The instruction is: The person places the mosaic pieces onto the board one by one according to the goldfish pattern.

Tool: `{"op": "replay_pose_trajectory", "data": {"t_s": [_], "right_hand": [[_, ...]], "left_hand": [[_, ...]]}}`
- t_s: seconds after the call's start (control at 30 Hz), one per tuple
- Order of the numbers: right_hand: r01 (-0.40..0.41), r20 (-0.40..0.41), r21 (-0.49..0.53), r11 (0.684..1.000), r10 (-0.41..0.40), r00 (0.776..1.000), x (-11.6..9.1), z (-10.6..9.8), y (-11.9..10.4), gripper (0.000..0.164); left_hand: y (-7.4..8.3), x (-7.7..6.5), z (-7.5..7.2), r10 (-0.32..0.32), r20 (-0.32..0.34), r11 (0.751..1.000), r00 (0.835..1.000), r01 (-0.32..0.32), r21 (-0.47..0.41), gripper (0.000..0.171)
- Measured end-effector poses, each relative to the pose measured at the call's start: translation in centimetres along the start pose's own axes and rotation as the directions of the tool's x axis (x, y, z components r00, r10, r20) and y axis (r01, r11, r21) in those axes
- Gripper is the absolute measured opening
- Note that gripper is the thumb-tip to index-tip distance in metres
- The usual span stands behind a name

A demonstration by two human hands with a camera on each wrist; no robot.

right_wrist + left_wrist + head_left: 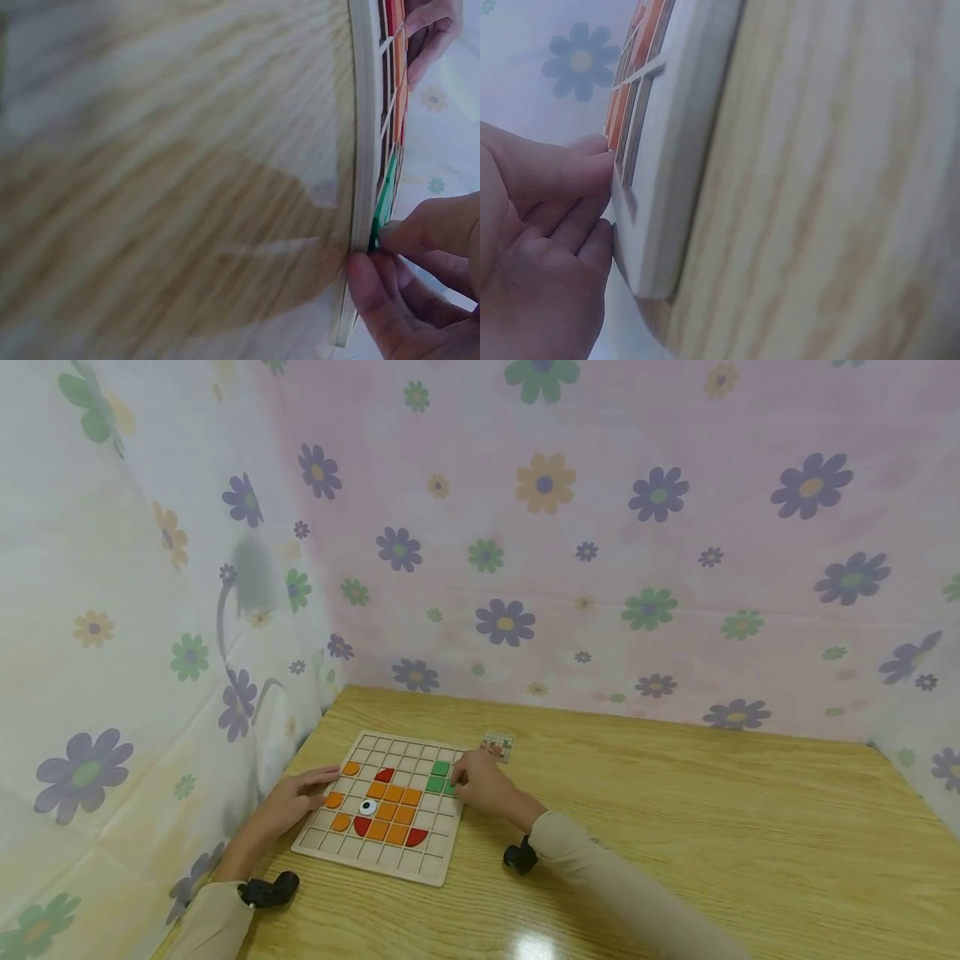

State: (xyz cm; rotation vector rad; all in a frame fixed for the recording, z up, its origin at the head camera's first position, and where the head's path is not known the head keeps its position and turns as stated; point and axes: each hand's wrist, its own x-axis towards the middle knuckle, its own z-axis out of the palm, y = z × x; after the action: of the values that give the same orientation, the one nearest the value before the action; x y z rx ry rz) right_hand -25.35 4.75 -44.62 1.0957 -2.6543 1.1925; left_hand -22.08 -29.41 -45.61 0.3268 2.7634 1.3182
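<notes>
A square wooden grid board (pixel 420 862) lies on the table, bearing orange square tiles (pixel 386 811), red curved pieces (pixel 416 837), orange round pieces (pixel 341 822) and a white eye piece (pixel 367 807). My right hand (pixel 483 787) is at the board's right edge, thumb and finger pinching a green tile (pixel 385 196) that sits tilted in the right wrist view. Two more green tiles (pixel 440 768) lie beside it in the grid. At the opposite edge, my left hand (pixel 288 803) rests with extended fingers against the board, near the orange round pieces.
A small printed card (pixel 497 745) with a grid picture lies just beyond the right hand. The wooden table (pixel 675 827) stretches to the right. Flowered cloth walls (pixel 585 577) stand behind and on both sides. Each wrist wears a black camera (pixel 270 891).
</notes>
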Motion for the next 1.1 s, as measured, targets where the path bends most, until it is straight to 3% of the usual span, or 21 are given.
{"op": "replay_pose_trajectory", "data": {"t_s": [0.3,0.8,1.1], "right_hand": [[-0.026,0.020,-0.040,0.999,0.026,0.999,0.0,0.1,-0.2,0.013],[-0.037,0.010,-0.053,0.998,0.037,0.999,-1.2,-0.3,-0.1,0.013],[-0.061,0.103,-0.039,0.997,0.065,0.993,-3.4,-1.6,0.2,0.017]], "left_hand": [[0.3,0.0,0.0,-0.001,0.001,1.000,1.000,0.001,-0.008,0.042],[0.3,0.7,0.5,0.007,0.014,1.000,1.000,-0.007,-0.010,0.042],[0.2,0.6,0.0,0.048,0.032,0.998,0.998,-0.050,0.045,0.042]]}}
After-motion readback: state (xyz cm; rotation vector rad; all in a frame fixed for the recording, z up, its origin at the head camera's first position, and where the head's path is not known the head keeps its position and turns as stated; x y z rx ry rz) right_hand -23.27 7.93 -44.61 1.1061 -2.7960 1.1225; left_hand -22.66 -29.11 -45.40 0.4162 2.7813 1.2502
